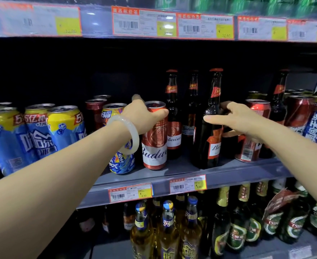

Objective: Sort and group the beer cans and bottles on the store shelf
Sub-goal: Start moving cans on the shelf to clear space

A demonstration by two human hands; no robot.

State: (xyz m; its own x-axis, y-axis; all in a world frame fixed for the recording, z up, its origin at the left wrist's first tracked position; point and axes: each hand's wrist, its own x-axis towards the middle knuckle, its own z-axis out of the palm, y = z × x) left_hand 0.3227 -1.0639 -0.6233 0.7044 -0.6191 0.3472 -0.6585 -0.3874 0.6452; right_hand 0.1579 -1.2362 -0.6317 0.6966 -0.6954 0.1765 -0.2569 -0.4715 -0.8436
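Budweiser can (155, 135) at shelf (182, 170) front, 12 o'clock | left hand (144, 116) fingers clamped round its top | right hand (236, 118) fingers spread apart at bottle (210, 118), 1 o'clock, grip unclear | risk: bottle looks tilted near shelf edge; a nudge could topple it into neighbours.

Left hand (144, 114) around Budweiser can (155, 139)

reading "budw" on red can (154, 139) | reading "budweiser" on dark bottle (173, 128) | reading "6.00" on shelf price tag (130, 192) | reading "12.80" on upper price tag (68, 27)
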